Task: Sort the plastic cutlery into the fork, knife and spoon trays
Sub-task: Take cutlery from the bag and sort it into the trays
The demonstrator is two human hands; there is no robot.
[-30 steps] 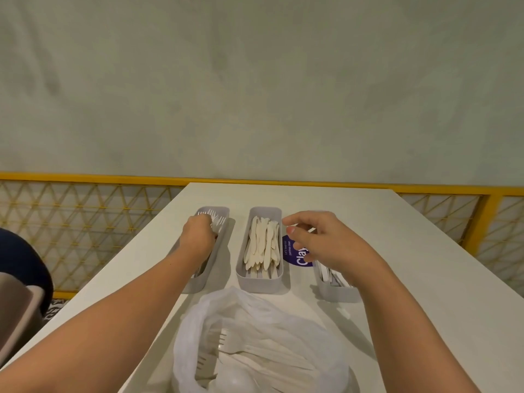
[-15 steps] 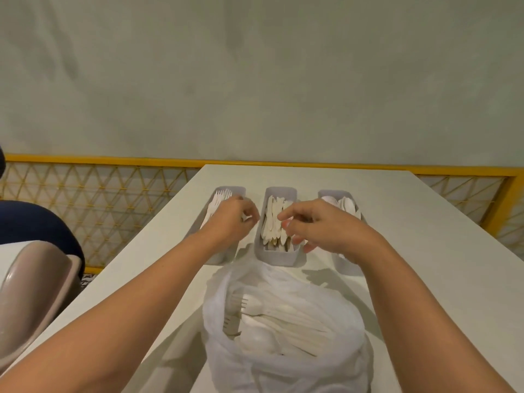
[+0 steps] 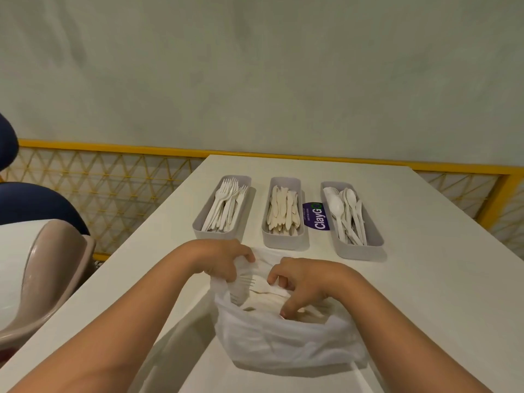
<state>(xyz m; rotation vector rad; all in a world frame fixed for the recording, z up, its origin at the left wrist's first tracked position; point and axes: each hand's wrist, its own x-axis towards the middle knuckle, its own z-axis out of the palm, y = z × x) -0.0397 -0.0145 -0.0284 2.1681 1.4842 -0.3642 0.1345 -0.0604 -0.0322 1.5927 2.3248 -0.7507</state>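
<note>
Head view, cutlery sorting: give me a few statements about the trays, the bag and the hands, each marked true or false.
1. The fork tray is the leftmost of the three trays. True.
2. The knife tray stands empty. False: it holds a pile of knives.
3. The left hand grips the rim of the plastic bag while the right hand dips its fingers into it. True.
4. The purple sticker lies between the fork tray and the knife tray. False: it lies between the knife tray and the spoon tray.
5. The plastic bag holds no cutlery. False: a fork shows inside it.
</note>
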